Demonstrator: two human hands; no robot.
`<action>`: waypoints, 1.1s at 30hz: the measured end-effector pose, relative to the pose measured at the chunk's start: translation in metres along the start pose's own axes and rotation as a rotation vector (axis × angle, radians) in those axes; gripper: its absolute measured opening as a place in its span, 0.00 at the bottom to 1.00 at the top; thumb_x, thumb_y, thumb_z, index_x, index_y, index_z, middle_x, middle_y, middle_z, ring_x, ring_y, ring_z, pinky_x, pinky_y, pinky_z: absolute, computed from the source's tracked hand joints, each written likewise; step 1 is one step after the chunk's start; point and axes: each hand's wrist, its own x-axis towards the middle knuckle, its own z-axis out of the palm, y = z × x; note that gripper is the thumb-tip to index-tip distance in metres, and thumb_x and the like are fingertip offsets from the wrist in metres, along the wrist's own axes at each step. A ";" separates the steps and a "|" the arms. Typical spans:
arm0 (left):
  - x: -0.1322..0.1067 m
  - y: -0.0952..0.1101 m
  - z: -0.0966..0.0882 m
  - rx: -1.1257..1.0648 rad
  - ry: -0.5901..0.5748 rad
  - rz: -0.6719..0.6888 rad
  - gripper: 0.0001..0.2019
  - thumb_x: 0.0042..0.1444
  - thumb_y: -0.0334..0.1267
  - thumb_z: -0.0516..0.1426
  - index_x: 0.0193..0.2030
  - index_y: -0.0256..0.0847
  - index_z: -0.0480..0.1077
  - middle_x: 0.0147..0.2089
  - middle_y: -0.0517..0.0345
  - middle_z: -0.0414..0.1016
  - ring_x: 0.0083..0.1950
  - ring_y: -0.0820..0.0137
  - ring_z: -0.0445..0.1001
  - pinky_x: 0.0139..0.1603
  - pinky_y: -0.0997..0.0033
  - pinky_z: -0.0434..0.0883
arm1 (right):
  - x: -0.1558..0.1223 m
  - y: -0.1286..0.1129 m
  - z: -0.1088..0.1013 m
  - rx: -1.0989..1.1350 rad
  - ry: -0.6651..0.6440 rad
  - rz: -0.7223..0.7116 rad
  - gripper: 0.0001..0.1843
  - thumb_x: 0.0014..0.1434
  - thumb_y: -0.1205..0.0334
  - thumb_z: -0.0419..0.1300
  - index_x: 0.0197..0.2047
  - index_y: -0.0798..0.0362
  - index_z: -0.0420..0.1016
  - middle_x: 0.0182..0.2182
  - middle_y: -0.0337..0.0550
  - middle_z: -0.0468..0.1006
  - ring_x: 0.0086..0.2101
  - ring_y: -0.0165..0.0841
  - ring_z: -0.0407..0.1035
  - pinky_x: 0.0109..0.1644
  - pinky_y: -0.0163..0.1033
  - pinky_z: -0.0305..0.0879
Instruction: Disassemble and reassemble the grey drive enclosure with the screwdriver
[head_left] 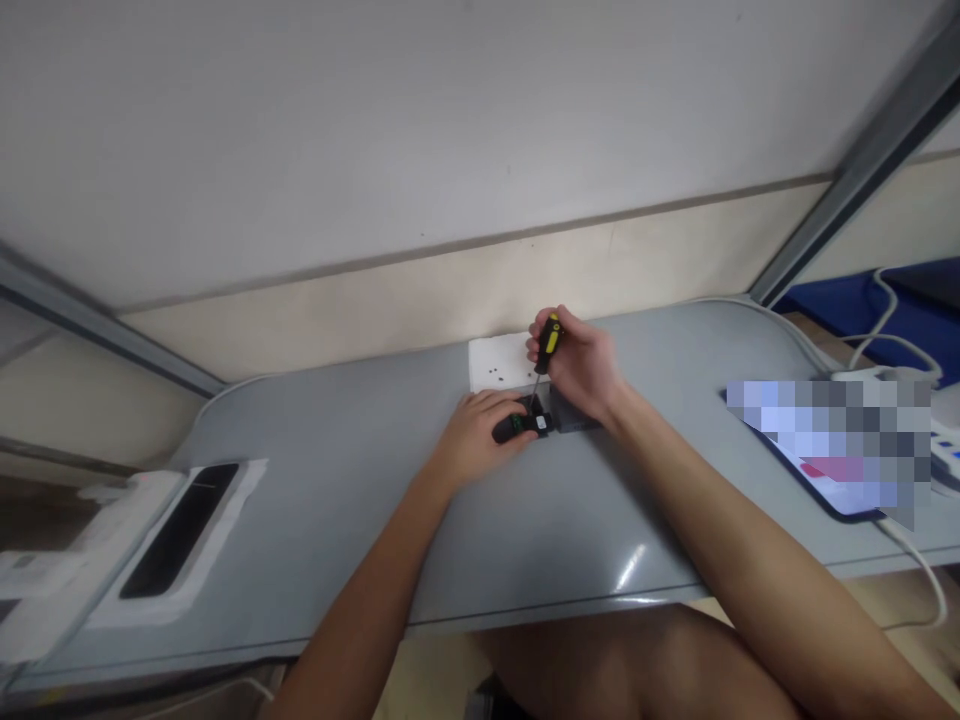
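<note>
In the head view, my right hand is closed around a black and yellow screwdriver. Its thin shaft points down and its tip meets a small black device with a bit of green and a white label. My left hand grips that device from the left, fingers over its far side and thumb along the near side. A flat dark grey piece lies under and beside my right hand, partly hidden by it. Just behind, several tiny dark bits, perhaps screws, rest on a white sheet of paper.
The grey tabletop runs up to a pale wall. At the left a black phone lies on white paper. To the right stand a blurred-out tablet or phone, white cables and a power strip.
</note>
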 end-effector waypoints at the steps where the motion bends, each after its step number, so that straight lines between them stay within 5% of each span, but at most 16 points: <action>1: 0.000 0.000 0.000 0.002 0.002 -0.001 0.10 0.62 0.44 0.66 0.49 0.48 0.77 0.60 0.57 0.80 0.62 0.60 0.77 0.63 0.52 0.69 | 0.000 -0.001 -0.001 0.018 0.001 0.012 0.19 0.55 0.45 0.71 0.35 0.48 0.71 0.34 0.39 0.73 0.34 0.32 0.70 0.39 0.40 0.67; 4: 0.000 0.002 -0.001 0.012 0.000 -0.012 0.10 0.62 0.43 0.66 0.48 0.48 0.77 0.61 0.57 0.80 0.62 0.59 0.77 0.63 0.52 0.69 | -0.002 -0.001 0.000 0.014 0.027 0.020 0.24 0.49 0.50 0.77 0.32 0.48 0.65 0.34 0.37 0.73 0.34 0.32 0.70 0.38 0.39 0.67; 7: 0.001 0.003 -0.002 0.013 -0.012 -0.020 0.10 0.61 0.43 0.67 0.48 0.48 0.77 0.61 0.57 0.80 0.62 0.59 0.77 0.63 0.52 0.69 | -0.004 0.001 0.005 -0.093 0.043 -0.034 0.29 0.50 0.43 0.76 0.31 0.47 0.61 0.25 0.31 0.62 0.25 0.28 0.59 0.30 0.37 0.59; 11: 0.001 0.002 -0.001 0.014 0.005 -0.006 0.10 0.61 0.43 0.67 0.48 0.48 0.77 0.61 0.57 0.80 0.62 0.59 0.77 0.63 0.52 0.69 | -0.005 0.002 0.009 -0.123 -0.007 -0.038 0.26 0.58 0.31 0.65 0.38 0.46 0.70 0.25 0.33 0.62 0.24 0.28 0.57 0.30 0.38 0.57; 14: 0.000 0.001 0.000 0.016 0.025 0.005 0.10 0.61 0.44 0.67 0.48 0.47 0.77 0.60 0.57 0.81 0.61 0.59 0.77 0.63 0.52 0.69 | -0.004 0.000 0.005 -0.002 -0.045 0.022 0.22 0.59 0.38 0.66 0.43 0.47 0.75 0.29 0.35 0.67 0.28 0.29 0.63 0.34 0.38 0.62; 19: 0.001 0.000 0.001 0.020 0.024 -0.006 0.10 0.61 0.44 0.67 0.47 0.48 0.78 0.59 0.57 0.82 0.60 0.60 0.78 0.63 0.52 0.70 | -0.002 0.000 -0.001 0.040 0.014 0.025 0.23 0.49 0.50 0.78 0.35 0.47 0.68 0.34 0.35 0.71 0.34 0.30 0.69 0.37 0.37 0.66; 24: 0.001 0.001 -0.001 0.007 0.001 -0.016 0.10 0.62 0.44 0.66 0.49 0.48 0.78 0.60 0.56 0.81 0.61 0.59 0.77 0.64 0.51 0.69 | -0.002 0.001 0.005 -0.124 0.041 -0.054 0.28 0.54 0.36 0.72 0.31 0.46 0.63 0.23 0.30 0.58 0.22 0.27 0.53 0.29 0.38 0.57; 27: 0.002 0.001 -0.001 0.000 -0.002 -0.019 0.10 0.62 0.44 0.66 0.49 0.48 0.78 0.60 0.56 0.81 0.61 0.59 0.77 0.64 0.51 0.69 | -0.002 0.002 0.006 -0.143 0.019 -0.044 0.27 0.58 0.29 0.63 0.37 0.46 0.71 0.25 0.34 0.64 0.25 0.30 0.60 0.32 0.40 0.61; 30: 0.002 0.002 -0.002 0.002 0.002 -0.020 0.10 0.61 0.44 0.66 0.48 0.48 0.78 0.60 0.56 0.81 0.61 0.59 0.77 0.64 0.51 0.69 | -0.001 0.001 0.004 -0.131 0.005 -0.017 0.22 0.56 0.37 0.68 0.41 0.46 0.75 0.32 0.38 0.71 0.33 0.33 0.69 0.36 0.39 0.66; 33: 0.002 0.002 -0.002 0.003 -0.003 -0.024 0.10 0.62 0.44 0.66 0.48 0.48 0.78 0.60 0.56 0.81 0.62 0.59 0.77 0.64 0.51 0.69 | -0.003 -0.001 0.001 -0.080 0.003 -0.010 0.20 0.50 0.49 0.75 0.34 0.47 0.70 0.37 0.39 0.74 0.39 0.33 0.72 0.40 0.38 0.68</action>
